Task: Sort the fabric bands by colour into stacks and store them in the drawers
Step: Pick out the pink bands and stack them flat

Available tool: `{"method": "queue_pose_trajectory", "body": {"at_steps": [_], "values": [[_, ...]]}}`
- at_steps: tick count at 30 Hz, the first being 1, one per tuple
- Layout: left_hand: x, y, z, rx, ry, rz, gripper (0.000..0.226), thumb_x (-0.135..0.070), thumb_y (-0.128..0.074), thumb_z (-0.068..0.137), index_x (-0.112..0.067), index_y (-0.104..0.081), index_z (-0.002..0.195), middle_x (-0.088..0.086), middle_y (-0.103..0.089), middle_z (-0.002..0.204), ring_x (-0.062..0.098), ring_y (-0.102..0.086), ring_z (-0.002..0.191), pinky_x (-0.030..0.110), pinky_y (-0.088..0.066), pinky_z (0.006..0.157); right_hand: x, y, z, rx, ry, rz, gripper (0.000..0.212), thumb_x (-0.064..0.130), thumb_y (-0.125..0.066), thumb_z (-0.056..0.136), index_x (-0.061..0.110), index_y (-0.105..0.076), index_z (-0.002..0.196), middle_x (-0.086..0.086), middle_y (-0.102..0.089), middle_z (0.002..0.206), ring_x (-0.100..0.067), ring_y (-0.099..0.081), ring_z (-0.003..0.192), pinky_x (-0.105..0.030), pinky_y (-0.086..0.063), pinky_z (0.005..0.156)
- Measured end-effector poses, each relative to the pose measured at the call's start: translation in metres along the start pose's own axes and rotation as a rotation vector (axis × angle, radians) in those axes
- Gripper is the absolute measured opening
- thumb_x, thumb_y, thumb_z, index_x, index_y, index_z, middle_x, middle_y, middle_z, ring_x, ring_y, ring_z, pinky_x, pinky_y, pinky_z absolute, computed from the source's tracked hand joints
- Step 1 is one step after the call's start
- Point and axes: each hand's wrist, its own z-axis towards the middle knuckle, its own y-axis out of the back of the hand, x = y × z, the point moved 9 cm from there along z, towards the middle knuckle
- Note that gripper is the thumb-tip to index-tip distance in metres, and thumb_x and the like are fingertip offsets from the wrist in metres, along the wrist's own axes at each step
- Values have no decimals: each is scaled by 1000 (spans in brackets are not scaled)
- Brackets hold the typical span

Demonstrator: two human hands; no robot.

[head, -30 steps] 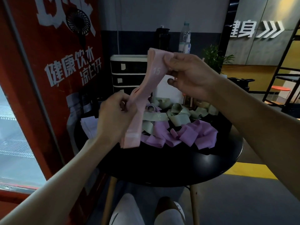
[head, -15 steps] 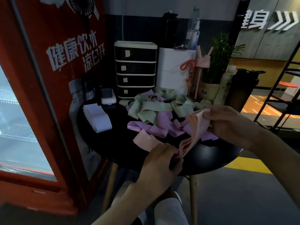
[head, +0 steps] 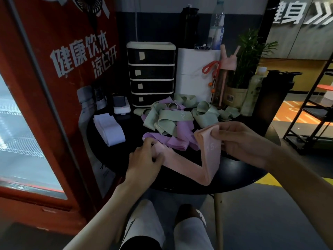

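Pink band (head: 187, 166) pinched at both ends by raised hands.

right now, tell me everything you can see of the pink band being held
The pale pink fabric band is a flat, soft, stretchy-looking strip with a white "15" printed near its right end. The left hand pinches one end, the right hand the other, higher up. Between them it bends in a V, its fold low near the front edge of the round black table.
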Motion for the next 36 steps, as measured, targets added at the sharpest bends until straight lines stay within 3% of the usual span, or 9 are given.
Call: {"method": "queue_pose_trajectory", "body": {"at_steps": [4,10,12,15,20,26,28,31,36], "values": [[-4,-11,12,75,-31,-117,35,-18,-64,92,-26,-48,123,3,-61,112,13,-61,96,25,-51,80,-2,-7,7,12,-17,25,39,11,-53,91,-16,-55,119,-17,-64,96,-21,-62,87,-24,-53,75],[-3,-10,17,63,-31,-210,38,-14,-69,90,-25,-48,120,-7,-57,113,2,-56,97,0,-39,71,-11,-20,28,-22,-26,-81,39,21,-66,85,-9,-63,110,-21,-62,98,-29,-56,91,-34,-46,81],[-1,-9,19,42,-9,-220,27,-16,-67,91,-22,-52,114,-11,-59,103,-5,-57,89,4,-41,69,-16,-26,39,-42,-34,-145,31,21,-69,87,-4,-67,103,-19,-60,93,-28,-53,86,-38,-42,78],[6,-4,23,-6,37,-220,10,-22,-52,100,-16,-60,102,-6,-64,93,9,-61,88,24,-47,73,-23,-37,55,-60,-46,-234,30,20,-65,92,-8,-65,102,-16,-53,85,-23,-47,74,-33,-37,67],[10,0,21,-16,107,-329,35,-24,-35,106,-8,-63,94,8,-66,88,21,-61,87,42,-46,86,-35,-54,75,-51,-70,-327,28,19,-64,93,-8,-67,97,-14,-60,80,-19,-55,72,-27,-45,66],[13,-8,22,62,110,-396,58,-70,-35,85,-22,-66,83,3,-69,82,22,-66,84,44,-51,84,-44,-60,91,-129,-56,-459,20,25,-73,86,13,-72,102,-8,-74,98,-22,-70,95,-34,-56,85],[11,-9,22,77,66,-304,43,-63,-49,88,-23,-66,88,0,-68,82,19,-65,82,42,-52,80,-47,-57,92,-162,-35,-470,21,22,-72,86,13,-70,104,-5,-73,98,-21,-69,97,-34,-55,87],[9,-7,24,65,-1,-191,14,-31,-63,93,-21,-67,102,-9,-69,93,9,-65,88,33,-54,81,-44,-53,87,-181,6,-504,20,11,-66,88,14,-66,108,3,-69,99,-12,-65,95,-17,-51,79],[10,-8,25,48,-10,-172,12,-24,-65,90,-19,-67,101,-9,-69,92,6,-64,85,27,-52,77,-38,-27,60,-271,97,-693,13,25,-67,89,13,-66,93,4,-63,81,-6,-59,75,-15,-44,65]]}}
